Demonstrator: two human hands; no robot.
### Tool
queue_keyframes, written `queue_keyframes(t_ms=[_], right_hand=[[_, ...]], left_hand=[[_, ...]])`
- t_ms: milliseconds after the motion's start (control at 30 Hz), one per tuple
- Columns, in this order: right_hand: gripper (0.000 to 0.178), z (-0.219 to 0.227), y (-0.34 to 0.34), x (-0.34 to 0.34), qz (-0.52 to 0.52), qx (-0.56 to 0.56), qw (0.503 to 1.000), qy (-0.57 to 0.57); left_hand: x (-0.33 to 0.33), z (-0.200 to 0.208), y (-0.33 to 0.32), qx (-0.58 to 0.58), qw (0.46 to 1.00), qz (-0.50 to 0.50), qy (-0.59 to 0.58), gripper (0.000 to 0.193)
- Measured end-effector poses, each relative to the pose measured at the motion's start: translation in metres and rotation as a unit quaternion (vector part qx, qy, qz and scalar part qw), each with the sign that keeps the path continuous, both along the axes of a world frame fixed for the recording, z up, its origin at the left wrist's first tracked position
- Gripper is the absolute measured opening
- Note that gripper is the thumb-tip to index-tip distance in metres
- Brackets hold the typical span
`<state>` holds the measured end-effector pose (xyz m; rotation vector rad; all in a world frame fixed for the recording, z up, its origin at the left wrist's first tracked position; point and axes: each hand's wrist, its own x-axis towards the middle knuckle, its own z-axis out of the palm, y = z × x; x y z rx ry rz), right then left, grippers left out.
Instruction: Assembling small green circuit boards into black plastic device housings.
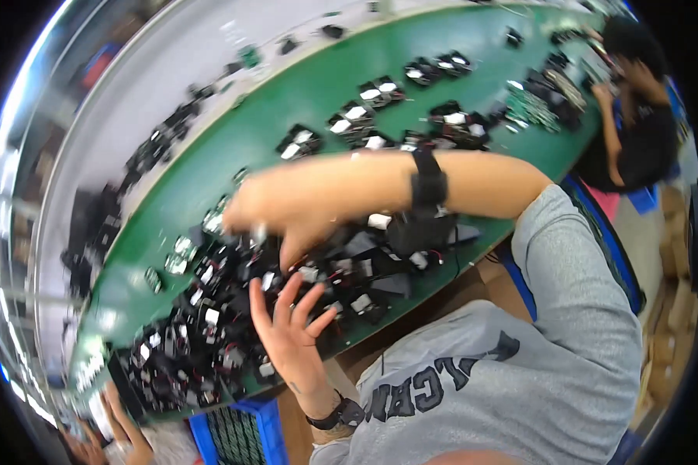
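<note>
My right hand (283,198), with a black band on its wrist, reaches across above the green table (275,101). It is smeared by motion, and its fingertips hang over small green-and-white pieces (215,217); whether it grips one cannot be made out. Below it, my left hand (291,333) is open, its fingers spread and palm showing, over the table's near side. Nothing shows in that palm. Under and beside both hands spreads a heap of small black parts (209,341) with white squares and thin red wires.
More black units with white tops (353,120) stand in groups along the table. Green circuit boards (527,107) are piled toward the right, near a seated person (644,139). A blue crate (271,434) sits below the near edge. Another person's arms (120,422) show at lower left.
</note>
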<state>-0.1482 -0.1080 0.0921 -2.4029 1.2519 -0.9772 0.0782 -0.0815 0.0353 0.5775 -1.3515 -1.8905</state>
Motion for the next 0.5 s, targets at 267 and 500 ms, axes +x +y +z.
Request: queue_keyframes(t_ms=[267,500], right_hand=[[0.045,-0.021,0.171,0.031,-0.198,-0.091,0.973,-0.072],[0.015,-0.032,0.240,0.026,-0.220,-0.058,0.954,-0.194]], left_hand=[[-0.038,-0.002,0.038,-0.015,0.994,-0.085,0.073,0.078],[-0.060,0.021,0.071,-0.068,0.975,-0.213,-0.009,0.056]])
